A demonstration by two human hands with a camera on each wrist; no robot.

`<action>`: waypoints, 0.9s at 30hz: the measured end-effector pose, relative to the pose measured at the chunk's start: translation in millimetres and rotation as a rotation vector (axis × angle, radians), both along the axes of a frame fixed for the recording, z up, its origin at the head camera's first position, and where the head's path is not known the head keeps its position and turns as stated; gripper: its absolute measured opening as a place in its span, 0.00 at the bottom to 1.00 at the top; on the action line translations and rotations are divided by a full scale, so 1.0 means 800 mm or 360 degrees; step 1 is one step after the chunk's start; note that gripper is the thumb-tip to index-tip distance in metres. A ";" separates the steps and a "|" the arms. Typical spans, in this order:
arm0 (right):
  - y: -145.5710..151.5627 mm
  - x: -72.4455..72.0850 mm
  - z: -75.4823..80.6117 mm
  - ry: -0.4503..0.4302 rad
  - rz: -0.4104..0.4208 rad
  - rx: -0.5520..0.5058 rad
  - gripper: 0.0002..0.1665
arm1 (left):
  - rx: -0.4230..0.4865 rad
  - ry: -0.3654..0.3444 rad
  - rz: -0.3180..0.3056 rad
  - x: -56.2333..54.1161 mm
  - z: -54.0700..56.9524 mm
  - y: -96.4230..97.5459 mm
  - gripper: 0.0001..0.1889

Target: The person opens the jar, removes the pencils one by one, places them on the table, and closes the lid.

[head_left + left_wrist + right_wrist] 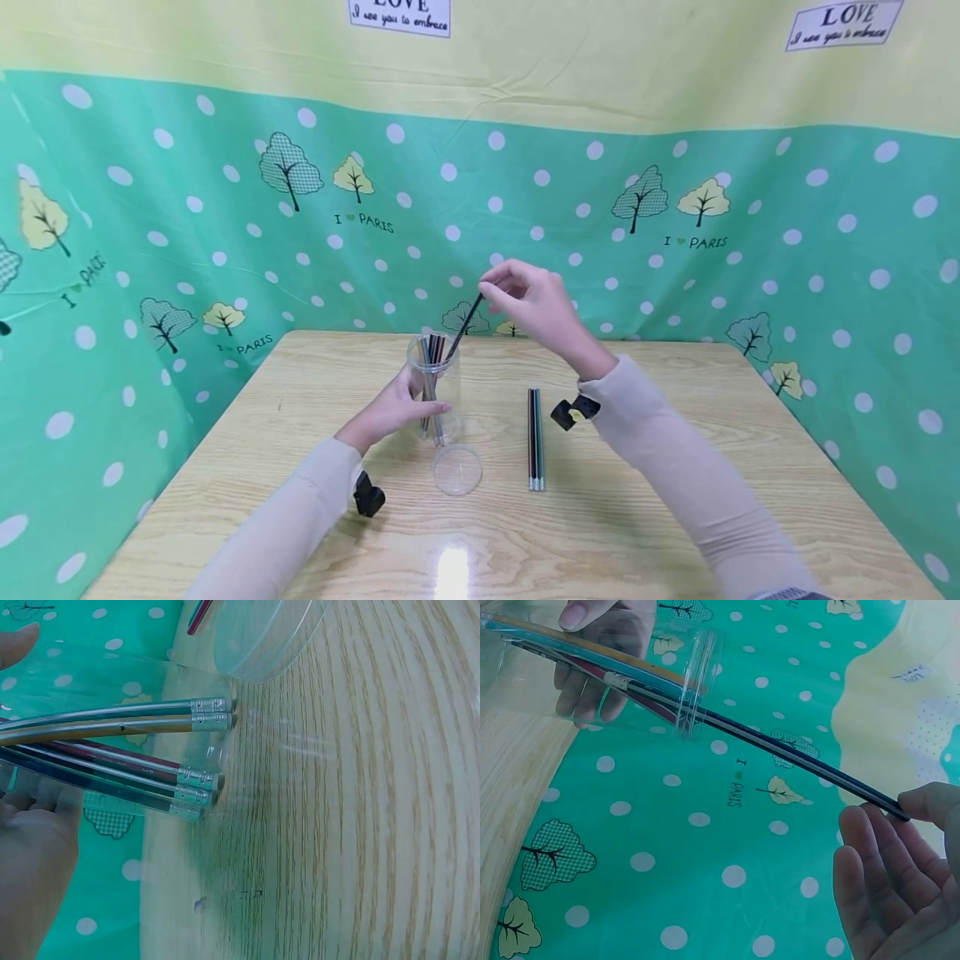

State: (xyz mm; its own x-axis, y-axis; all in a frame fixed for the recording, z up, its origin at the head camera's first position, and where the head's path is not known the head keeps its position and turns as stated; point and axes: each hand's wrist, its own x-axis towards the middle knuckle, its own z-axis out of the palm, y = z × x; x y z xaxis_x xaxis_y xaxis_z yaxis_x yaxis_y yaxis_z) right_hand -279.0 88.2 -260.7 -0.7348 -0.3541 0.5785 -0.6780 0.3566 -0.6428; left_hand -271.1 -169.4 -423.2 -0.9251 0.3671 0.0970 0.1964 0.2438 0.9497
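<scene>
Above the tabletop [630, 525], the right hand [534, 304] pinches a dark pencil [467, 323], its lower end inside a clear jar [450, 388]. The left hand [392, 410] grips the jar; its contact with the tabletop is unclear.

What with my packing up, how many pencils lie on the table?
3 pencils, side by side on the table, right of the clear lid; tight spacing could hide another.

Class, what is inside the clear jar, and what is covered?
Inside the clear jar: several pencils, metal-banded ends down, plus the lower part of a dark pencil the right hand pinches. Overlapping pencils cover parts of each other, so their exact number is unclear.
</scene>
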 end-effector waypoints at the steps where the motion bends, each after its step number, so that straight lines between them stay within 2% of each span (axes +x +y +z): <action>1: 0.001 0.000 0.001 0.0007 0.0000 -0.0010 0.09 | 0.0003 -0.0003 0.0004 0.000 0.000 0.000 0.51; 11: 0.023 0.000 0.013 0.0083 0.0002 -0.0201 0.11 | 0.0013 0.0013 0.0003 -0.002 -0.001 0.000 0.50; 18: 0.038 0.001 0.017 0.0103 -0.0020 -0.0235 0.12 | -0.0026 0.0005 0.0021 -0.002 0.000 -0.001 0.51; 27: 0.050 0.006 0.025 0.0108 -0.0057 -0.0337 0.13 | -0.0005 -0.0005 0.0030 -0.001 0.002 0.002 0.49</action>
State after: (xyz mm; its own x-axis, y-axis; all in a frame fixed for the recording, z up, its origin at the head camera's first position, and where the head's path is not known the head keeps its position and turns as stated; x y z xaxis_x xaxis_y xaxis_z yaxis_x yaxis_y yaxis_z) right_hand -274.0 128.4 -241.0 -0.7014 -0.1941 0.6858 -0.7117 0.2432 -0.6591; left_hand -271.6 -168.0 -421.5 -0.9321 0.3501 0.0930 0.1888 0.2505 0.9495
